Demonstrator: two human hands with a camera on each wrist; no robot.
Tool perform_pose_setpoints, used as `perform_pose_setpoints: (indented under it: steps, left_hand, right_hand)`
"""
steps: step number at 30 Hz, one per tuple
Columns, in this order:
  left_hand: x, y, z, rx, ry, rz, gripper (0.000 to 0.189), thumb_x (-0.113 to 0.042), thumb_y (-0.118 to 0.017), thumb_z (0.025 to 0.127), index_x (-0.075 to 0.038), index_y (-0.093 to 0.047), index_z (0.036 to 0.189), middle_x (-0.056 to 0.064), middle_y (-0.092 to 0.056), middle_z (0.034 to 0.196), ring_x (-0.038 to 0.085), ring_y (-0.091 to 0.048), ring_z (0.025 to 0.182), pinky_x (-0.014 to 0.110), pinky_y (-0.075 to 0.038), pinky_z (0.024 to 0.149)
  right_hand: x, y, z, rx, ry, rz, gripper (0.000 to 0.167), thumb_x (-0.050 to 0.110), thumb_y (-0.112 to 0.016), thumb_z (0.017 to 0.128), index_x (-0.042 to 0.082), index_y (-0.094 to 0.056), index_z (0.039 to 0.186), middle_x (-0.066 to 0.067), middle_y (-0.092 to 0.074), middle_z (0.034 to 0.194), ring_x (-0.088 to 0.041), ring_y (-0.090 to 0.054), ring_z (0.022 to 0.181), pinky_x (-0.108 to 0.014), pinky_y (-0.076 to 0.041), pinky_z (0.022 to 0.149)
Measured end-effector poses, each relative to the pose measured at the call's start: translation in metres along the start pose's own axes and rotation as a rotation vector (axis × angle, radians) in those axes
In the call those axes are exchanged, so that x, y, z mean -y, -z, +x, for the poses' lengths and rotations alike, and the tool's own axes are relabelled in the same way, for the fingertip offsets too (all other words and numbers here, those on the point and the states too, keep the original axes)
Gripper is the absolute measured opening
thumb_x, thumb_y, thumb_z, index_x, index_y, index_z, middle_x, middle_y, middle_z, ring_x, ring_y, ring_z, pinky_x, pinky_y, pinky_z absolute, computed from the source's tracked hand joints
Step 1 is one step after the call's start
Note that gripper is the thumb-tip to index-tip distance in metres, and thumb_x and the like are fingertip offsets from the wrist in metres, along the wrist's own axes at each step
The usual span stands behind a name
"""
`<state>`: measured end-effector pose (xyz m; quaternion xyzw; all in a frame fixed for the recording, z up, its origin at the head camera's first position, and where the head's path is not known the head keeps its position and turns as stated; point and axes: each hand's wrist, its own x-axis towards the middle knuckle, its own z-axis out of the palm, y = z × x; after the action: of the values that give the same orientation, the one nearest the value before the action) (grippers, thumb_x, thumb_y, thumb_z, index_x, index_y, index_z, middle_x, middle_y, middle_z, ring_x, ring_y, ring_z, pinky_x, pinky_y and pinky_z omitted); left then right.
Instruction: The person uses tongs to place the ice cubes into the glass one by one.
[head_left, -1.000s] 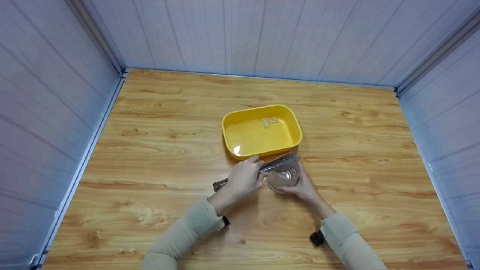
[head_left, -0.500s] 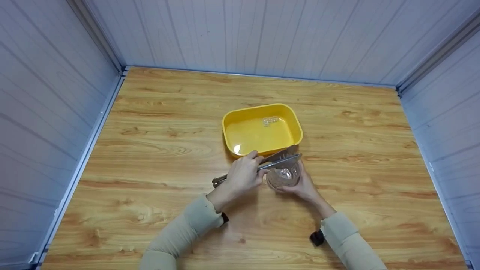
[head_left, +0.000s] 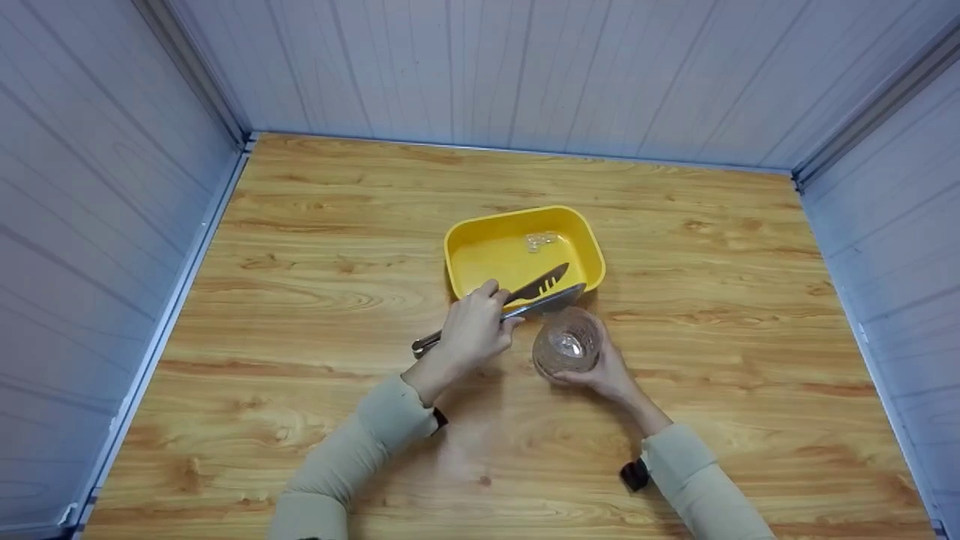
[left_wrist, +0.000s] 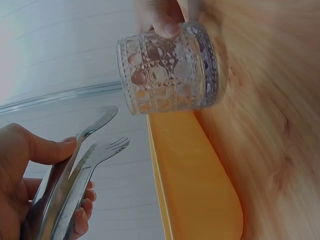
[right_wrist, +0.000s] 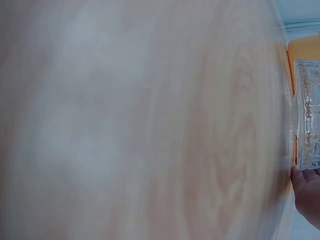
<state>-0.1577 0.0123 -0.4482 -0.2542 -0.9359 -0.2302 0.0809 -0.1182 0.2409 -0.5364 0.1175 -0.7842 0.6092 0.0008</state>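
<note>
My left hand grips a pair of metal serving tongs. One tip is slotted like a fork and the other is smooth, as the left wrist view shows. The tips stand apart with nothing between them, over the near right part of a yellow plastic tub. Several clear cubes lie in the tub's far right corner. My right hand holds a clear patterned glass upright on the table, fingers round its right side. Something shiny shows at the bottom of the glass.
The wood-grain table is bounded by pale panel walls at the back and on both sides. The glass stands close to the tub's near right corner. Black wrist devices sit at the sleeves.
My left hand has moved the tongs up and left, from over the glass to over the tub, and the tips have spread. The right hand and glass have stayed put.
</note>
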Motion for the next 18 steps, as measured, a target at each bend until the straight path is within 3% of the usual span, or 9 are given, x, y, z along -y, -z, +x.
perform_pose_setpoints:
  steps: [11,18]
  left_hand:
    - [0.011,0.001,0.014,0.045,0.088,0.024,0.037,-0.03,-0.063,0.079,0.001,-0.061,0.1,0.007,-0.05,0.088,0.02,-0.053,0.072,0.035,-0.048,0.058]
    - [0.021,-0.002,0.026,0.019,0.126,0.086,0.035,-0.031,-0.062,0.079,0.002,-0.061,0.093,0.009,-0.051,0.086,0.021,-0.052,0.069,0.036,-0.047,0.055]
  right_hand:
    - [0.007,0.001,-0.001,0.009,-0.107,-0.057,0.098,0.002,-0.081,0.056,-0.003,-0.022,0.134,-0.022,-0.037,0.13,-0.034,-0.033,0.121,-0.04,-0.022,0.101]
    - [0.006,0.001,-0.001,0.0,-0.077,-0.062,0.099,0.001,-0.082,0.054,-0.004,-0.023,0.133,-0.024,-0.038,0.128,-0.035,-0.035,0.119,-0.042,-0.023,0.1]
